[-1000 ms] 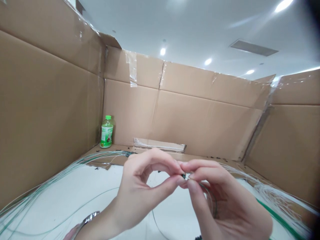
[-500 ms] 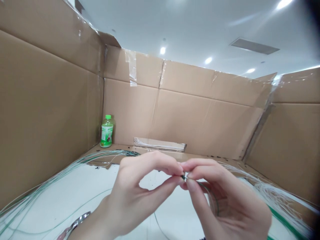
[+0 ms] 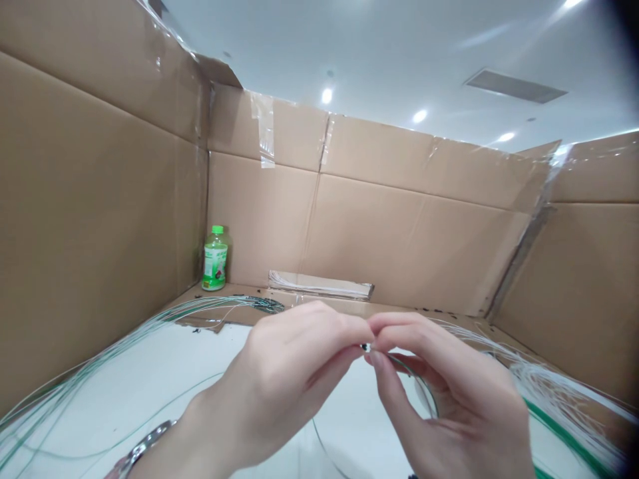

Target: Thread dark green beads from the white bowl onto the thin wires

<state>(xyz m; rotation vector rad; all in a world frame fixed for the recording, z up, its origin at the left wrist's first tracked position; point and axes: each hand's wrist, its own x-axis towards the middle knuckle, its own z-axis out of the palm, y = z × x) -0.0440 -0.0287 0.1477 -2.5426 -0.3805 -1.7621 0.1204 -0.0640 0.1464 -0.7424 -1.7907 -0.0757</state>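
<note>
My left hand and my right hand meet at mid-frame, their fingertips pinching a small black wire end between them. The fingers hide most of it. A thin green-white wire curves down from the pinch behind my right hand. A metal bracelet circles my left wrist. Long bundles of thin wires lie to both sides, with a greenish bundle nearest my left hand and a whitish bundle nearest my right.
Tall cardboard walls surround a white table top on the left, back and right. A green-capped plastic bottle stands in the back left corner. A flat cardboard piece holding thin wires lies against the back wall.
My fingers have flattened, closing the gap between the left thumb and forefinger. Both hands have risen slightly, and the view has shifted a little as my head moved.
</note>
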